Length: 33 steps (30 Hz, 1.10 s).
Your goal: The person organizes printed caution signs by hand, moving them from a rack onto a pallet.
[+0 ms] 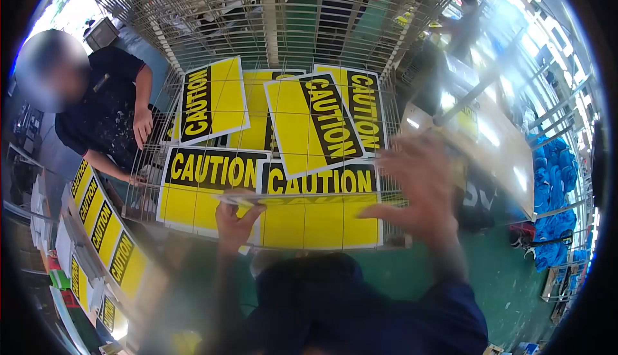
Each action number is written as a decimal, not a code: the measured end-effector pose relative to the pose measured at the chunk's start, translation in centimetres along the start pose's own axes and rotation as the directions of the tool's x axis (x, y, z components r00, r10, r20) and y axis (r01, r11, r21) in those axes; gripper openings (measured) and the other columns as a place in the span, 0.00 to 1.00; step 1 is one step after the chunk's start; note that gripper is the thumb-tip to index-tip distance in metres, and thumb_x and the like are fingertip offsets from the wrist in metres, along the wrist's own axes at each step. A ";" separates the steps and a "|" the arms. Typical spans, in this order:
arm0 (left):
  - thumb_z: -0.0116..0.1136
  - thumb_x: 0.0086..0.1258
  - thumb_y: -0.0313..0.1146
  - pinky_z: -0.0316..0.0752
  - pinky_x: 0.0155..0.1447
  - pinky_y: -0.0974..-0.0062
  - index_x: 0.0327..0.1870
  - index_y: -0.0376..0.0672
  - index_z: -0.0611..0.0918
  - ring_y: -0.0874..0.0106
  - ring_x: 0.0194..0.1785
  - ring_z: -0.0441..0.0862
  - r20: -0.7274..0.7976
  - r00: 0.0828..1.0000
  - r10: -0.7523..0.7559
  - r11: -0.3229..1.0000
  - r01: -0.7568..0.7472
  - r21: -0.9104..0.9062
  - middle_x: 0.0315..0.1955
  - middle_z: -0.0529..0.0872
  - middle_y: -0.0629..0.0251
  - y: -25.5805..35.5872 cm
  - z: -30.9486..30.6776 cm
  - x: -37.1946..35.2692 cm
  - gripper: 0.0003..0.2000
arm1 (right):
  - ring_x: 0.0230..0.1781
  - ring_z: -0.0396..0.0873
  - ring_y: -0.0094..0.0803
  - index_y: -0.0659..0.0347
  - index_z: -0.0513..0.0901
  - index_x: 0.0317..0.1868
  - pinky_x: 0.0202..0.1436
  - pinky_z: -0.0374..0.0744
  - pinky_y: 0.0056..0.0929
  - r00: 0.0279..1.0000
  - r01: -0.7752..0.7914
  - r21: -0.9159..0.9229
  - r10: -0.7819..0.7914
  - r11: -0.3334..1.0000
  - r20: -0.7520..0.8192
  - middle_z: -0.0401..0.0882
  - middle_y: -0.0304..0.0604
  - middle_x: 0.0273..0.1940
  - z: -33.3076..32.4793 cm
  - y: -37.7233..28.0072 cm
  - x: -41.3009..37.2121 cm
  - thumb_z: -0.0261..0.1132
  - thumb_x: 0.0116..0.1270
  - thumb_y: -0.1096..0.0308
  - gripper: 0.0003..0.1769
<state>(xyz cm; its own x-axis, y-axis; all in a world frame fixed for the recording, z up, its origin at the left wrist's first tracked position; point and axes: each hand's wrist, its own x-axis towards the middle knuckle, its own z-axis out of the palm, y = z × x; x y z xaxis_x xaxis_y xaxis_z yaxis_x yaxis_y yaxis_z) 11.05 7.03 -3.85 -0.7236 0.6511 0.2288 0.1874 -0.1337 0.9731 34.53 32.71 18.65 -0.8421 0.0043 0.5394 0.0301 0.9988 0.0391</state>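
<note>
My left hand [237, 223] is closed on the near left edge of a caution sign [315, 197], a thin panel that appears almost edge-on in front of me. At the panel's right end is my right hand [421, 194], thumb and fingers apart and partly smeared by motion. Beyond and under the panel, several yellow caution signs with black bands lie on a wire rack. A tilted sign [313, 126] overlaps others in the middle, and another sign [214, 101] lies at the back left. Two more, a left sign [206, 191] and a right sign [322, 226], lie nearest me.
A person [106, 97] stands at the left beside the wire rack [145, 191]. Strips of caution signs [106, 229] lean at the lower left. To the right are a glossy tabletop [496, 155] and blue bundles [555, 187]. Another person [463, 27] is farther back.
</note>
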 end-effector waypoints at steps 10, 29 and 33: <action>0.77 0.67 0.21 0.80 0.62 0.65 0.52 0.43 0.79 0.65 0.53 0.88 -0.046 0.984 0.171 0.966 -0.158 0.204 0.47 0.87 0.59 -0.7 0.1 -0.6 0.18 | 0.67 0.77 0.43 0.68 0.77 0.67 0.71 0.76 0.43 0.525 -0.422 0.867 0.851 0.265 -0.005 0.79 0.52 0.63 20.2 1.6 -18.6 0.56 0.80 0.34 0.41; 0.77 0.69 0.35 0.77 0.70 0.63 0.70 0.33 0.76 0.62 0.66 0.84 -0.903 -0.407 -0.139 0.842 0.432 -0.324 0.63 0.86 0.50 -2.1 -21.4 -64.1 0.32 | 0.31 0.72 0.27 0.66 0.86 0.56 0.37 0.77 0.34 0.681 -0.301 0.841 -0.516 0.449 0.519 0.81 0.46 0.34 35.4 -61.4 -6.5 0.81 0.64 0.69 0.23; 0.77 0.69 0.37 0.73 0.73 0.59 0.73 0.30 0.74 0.51 0.68 0.79 -0.813 -0.582 0.010 0.595 0.657 -0.463 0.63 0.81 0.47 -10.2 -29.1 -79.1 0.36 | 0.46 0.90 0.45 0.63 0.85 0.61 0.52 0.84 0.39 0.595 -0.372 0.868 -0.633 0.329 0.495 0.90 0.54 0.47 41.6 -82.5 -12.8 0.79 0.65 0.71 0.24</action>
<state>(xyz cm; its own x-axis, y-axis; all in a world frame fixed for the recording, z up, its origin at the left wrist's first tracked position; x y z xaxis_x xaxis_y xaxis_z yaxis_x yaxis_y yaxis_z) 47.04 -64.85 -31.19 -0.1171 -0.9878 -0.1024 -0.6716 0.0028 0.7409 20.37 -47.69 -26.50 -0.7868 -0.6054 -0.1204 -0.1443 0.3700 -0.9178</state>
